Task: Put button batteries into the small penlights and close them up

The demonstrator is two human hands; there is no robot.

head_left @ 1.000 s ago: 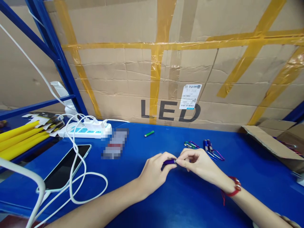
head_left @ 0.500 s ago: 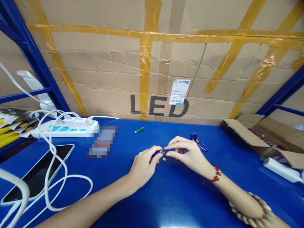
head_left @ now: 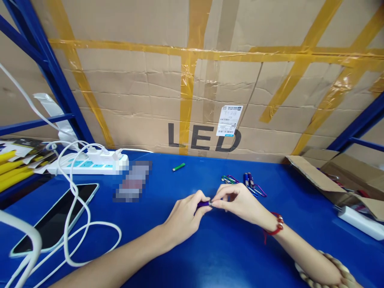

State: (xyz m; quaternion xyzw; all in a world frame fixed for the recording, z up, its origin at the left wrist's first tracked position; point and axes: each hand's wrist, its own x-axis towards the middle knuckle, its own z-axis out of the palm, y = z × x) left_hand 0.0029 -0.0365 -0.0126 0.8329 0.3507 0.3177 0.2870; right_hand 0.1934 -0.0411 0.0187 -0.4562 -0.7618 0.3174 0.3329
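Note:
My left hand (head_left: pixel 186 216) is closed around a small purple tube, which looks like a mini flashlight (head_left: pixel 204 204), and its silver end points right. At that silver end, the thumb and fingertips of my right hand (head_left: pixel 237 200) are pinched together. Whether a small part sits between them is hidden. Just behind my right hand lie green and purple carabiner clips (head_left: pixel 229 179). Farther right are two blue and purple mini flashlights (head_left: pixel 248 179) with clips. A green tube (head_left: pixel 179 167) of similar size lies by itself toward the back.
A large taped cardboard box (head_left: pixel 135 88) walls off the back of the blue table (head_left: pixel 186 260). On the left are a power strip (head_left: pixel 120 165), looping white cables (head_left: pixel 72 208), a phone (head_left: pixel 57 220) and a blurred-out item (head_left: pixel 133 182). An open carton (head_left: pixel 315 176) and white bar (head_left: pixel 361 223) stand right.
My right fingertips have closed onto the tube's silver end, where they were apart before. The small round silver piece below the hands no longer shows. The camera view has shifted slightly.

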